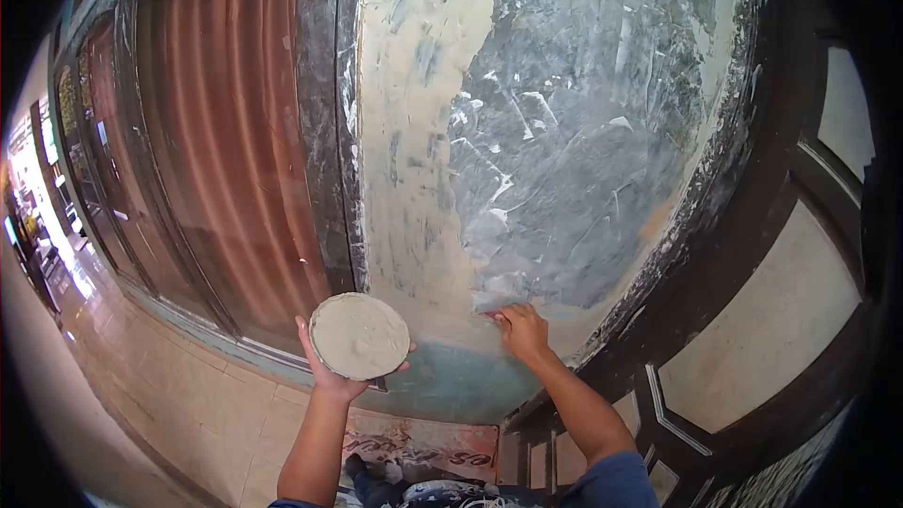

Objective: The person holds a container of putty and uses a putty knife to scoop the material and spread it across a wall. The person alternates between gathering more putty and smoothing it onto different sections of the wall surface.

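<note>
My left hand (331, 382) holds up a round, shallow dish of beige putty (359, 335) from below, with fingers around its rim. The putty's surface is nearly level, with a few small dents. My right hand (524, 330) is closed in a pinch against the lower part of the wall (564, 198). It grips what looks like a putty knife (487, 305), whose blade lies against the wall; most of the tool is hidden by my fingers. Beige putty (404, 179) covers the wall's left strip and lower edge, and the middle is grey with white smears.
A dark-framed window with a reddish curtain (226, 132) stands left of the wall. On the right is a dark wooden door with pale panels (767, 320). A lettered mat (423, 442) lies by my feet on the tiled floor (207, 414).
</note>
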Demonstrator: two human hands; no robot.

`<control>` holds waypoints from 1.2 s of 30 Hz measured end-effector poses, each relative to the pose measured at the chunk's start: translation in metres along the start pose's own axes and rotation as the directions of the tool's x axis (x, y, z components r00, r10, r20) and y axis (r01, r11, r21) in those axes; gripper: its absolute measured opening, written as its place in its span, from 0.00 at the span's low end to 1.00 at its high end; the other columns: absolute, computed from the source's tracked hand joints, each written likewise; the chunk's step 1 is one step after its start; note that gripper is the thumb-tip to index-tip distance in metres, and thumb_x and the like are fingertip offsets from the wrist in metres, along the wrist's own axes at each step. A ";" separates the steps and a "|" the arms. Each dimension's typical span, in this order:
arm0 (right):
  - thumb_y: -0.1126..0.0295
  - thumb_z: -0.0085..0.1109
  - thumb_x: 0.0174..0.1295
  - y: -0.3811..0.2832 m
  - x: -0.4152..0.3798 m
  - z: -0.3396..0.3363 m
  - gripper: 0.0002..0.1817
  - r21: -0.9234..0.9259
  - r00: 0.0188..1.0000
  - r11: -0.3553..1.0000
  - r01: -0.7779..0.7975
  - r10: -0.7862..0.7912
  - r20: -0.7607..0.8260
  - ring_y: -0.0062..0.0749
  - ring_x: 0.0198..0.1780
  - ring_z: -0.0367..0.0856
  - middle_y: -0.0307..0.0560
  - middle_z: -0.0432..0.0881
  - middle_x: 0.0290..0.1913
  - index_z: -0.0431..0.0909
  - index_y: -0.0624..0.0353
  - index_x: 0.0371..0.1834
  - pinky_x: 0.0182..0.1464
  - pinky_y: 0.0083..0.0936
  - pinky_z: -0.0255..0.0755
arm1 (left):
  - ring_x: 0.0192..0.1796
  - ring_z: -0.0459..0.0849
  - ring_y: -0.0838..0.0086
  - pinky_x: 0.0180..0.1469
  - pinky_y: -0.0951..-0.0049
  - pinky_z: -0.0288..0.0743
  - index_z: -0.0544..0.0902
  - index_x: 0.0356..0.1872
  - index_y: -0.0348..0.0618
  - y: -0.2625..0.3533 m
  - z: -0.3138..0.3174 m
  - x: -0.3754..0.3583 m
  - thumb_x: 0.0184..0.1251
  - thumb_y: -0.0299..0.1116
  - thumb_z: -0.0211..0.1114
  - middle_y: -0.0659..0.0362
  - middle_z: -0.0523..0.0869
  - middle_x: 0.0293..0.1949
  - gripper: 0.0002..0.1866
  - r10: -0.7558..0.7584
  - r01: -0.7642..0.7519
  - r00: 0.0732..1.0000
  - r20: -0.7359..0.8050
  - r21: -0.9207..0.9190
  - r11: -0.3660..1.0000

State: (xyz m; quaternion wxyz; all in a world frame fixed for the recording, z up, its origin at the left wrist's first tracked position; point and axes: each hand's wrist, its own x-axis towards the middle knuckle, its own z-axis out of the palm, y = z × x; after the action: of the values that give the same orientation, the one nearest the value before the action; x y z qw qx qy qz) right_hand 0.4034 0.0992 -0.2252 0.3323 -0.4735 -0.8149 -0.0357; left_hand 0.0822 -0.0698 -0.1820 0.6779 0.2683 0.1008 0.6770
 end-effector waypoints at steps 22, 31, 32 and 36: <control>0.66 0.69 0.65 -0.010 -0.005 -0.001 0.04 0.044 0.983 0.988 0.150 -0.143 -0.118 0.48 0.40 0.84 0.43 0.88 0.36 0.89 0.52 0.36 0.37 0.47 0.79 | 0.63 0.77 0.17 0.53 0.21 0.81 0.64 0.81 0.47 -0.001 0.007 0.002 0.57 0.93 0.37 0.34 0.75 0.71 0.64 -0.011 0.011 1.000 -0.003 -0.081 0.997; 0.69 0.70 0.62 -0.012 0.009 -0.005 0.02 0.027 0.942 0.982 0.186 -0.170 -0.290 0.44 0.39 0.85 0.41 0.88 0.35 0.89 0.53 0.35 0.35 0.42 0.79 | 0.62 0.78 0.17 0.52 0.21 0.81 0.65 0.80 0.47 0.002 0.004 0.000 0.57 0.93 0.38 0.34 0.75 0.71 0.64 -0.020 0.020 1.000 0.000 -0.078 0.997; 0.70 0.70 0.62 -0.014 0.002 -0.003 0.02 0.035 0.956 0.982 0.185 -0.171 -0.239 0.45 0.39 0.85 0.41 0.88 0.35 0.89 0.54 0.35 0.34 0.42 0.79 | 0.62 0.78 0.18 0.51 0.22 0.81 0.65 0.80 0.47 0.003 0.003 -0.001 0.57 0.93 0.38 0.34 0.75 0.71 0.64 -0.012 0.010 1.000 -0.028 -0.068 0.998; 0.70 0.70 0.61 -0.007 -0.003 0.012 0.02 -0.032 0.974 0.981 0.189 -0.192 -0.121 0.45 0.39 0.85 0.41 0.88 0.35 0.89 0.54 0.35 0.34 0.42 0.79 | 0.62 0.79 0.18 0.51 0.22 0.81 0.65 0.80 0.48 0.005 0.006 -0.002 0.57 0.93 0.38 0.34 0.76 0.70 0.64 -0.021 0.016 0.998 -0.060 -0.093 0.996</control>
State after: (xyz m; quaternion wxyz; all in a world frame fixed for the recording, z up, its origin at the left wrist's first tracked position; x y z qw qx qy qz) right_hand 0.3927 0.0977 -0.2338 0.3722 -0.3934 -0.8341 -0.1048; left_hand 0.0808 -0.0739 -0.1745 0.6924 0.2151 0.0924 0.6825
